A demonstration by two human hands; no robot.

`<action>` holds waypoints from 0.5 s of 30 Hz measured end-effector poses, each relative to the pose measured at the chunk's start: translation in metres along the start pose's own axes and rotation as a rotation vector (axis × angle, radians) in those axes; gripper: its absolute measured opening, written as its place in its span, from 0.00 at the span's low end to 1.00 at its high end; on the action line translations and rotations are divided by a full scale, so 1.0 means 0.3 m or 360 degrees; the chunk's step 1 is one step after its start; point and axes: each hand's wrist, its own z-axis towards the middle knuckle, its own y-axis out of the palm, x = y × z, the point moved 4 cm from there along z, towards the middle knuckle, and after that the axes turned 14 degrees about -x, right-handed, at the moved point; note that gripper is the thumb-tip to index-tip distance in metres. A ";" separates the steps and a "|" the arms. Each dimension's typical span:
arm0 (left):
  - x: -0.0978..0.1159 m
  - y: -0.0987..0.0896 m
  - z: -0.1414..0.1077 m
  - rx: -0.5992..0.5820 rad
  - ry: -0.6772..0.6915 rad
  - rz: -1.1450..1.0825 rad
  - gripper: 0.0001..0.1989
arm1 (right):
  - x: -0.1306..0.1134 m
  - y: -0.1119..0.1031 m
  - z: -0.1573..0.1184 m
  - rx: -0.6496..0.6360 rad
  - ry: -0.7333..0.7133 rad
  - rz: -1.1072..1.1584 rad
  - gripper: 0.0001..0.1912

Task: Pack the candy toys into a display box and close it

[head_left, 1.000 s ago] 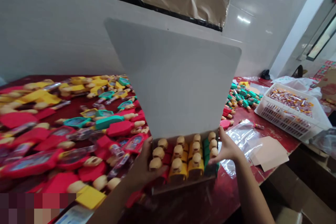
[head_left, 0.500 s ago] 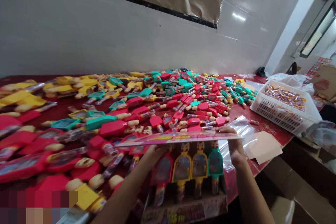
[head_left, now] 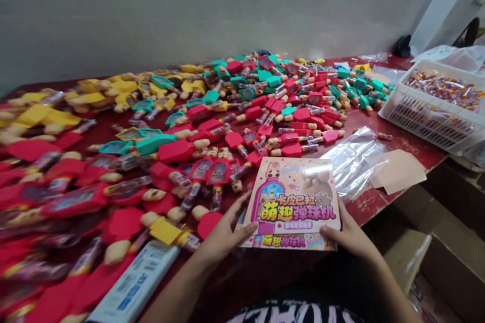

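Observation:
A closed, flat cardboard display box [head_left: 291, 204] with a pink printed lid showing Chinese lettering lies under my hands at the table's near edge. My left hand [head_left: 227, 232] grips its left side, fingers spread on the lower corner. My right hand [head_left: 346, 229] holds the right side, thumb over the front edge. The lid hides the contents. Loose red, yellow and teal candy toys [head_left: 178, 151] with clear tubes lie heaped beyond and left of the box, on the red table [head_left: 394, 197].
A clear plastic bag [head_left: 358, 161] and a sheet of tan paper [head_left: 397, 170] lie to the right of the box. A white plastic crate [head_left: 432, 106] of wrapped sweets stands at the far right. A white-and-blue carton [head_left: 132, 282] lies at near left, and cardboard boxes [head_left: 443, 257] sit below the table edge.
The lid has swung down from upright and now covers the toys in the box. Both hands have come nearer to me with the box, and my view has tilted down.

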 end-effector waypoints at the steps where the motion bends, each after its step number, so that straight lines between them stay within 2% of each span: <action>1: -0.003 0.005 0.002 0.0059 0.0019 0.0009 0.55 | 0.012 0.004 0.007 0.0075 0.0013 0.0092 0.57; 4: 0.005 0.020 0.014 0.0238 0.0032 0.0119 0.55 | 0.007 0.006 0.027 0.0250 0.0029 0.0126 0.51; 7: 0.008 0.027 0.022 0.0304 0.0018 0.0139 0.54 | -0.012 0.001 0.038 0.0218 0.0040 0.0194 0.47; 9: -0.002 0.019 0.019 0.0346 0.0004 0.0061 0.52 | -0.014 -0.022 0.033 0.0267 0.0045 0.0278 0.42; 12: -0.020 -0.003 0.006 0.0469 0.0035 -0.0032 0.41 | -0.007 -0.058 0.017 0.0328 0.0045 0.0302 0.24; 15: -0.024 -0.014 0.000 0.0487 0.0082 0.0063 0.29 | -0.007 -0.059 0.009 0.0217 0.0066 0.0245 0.20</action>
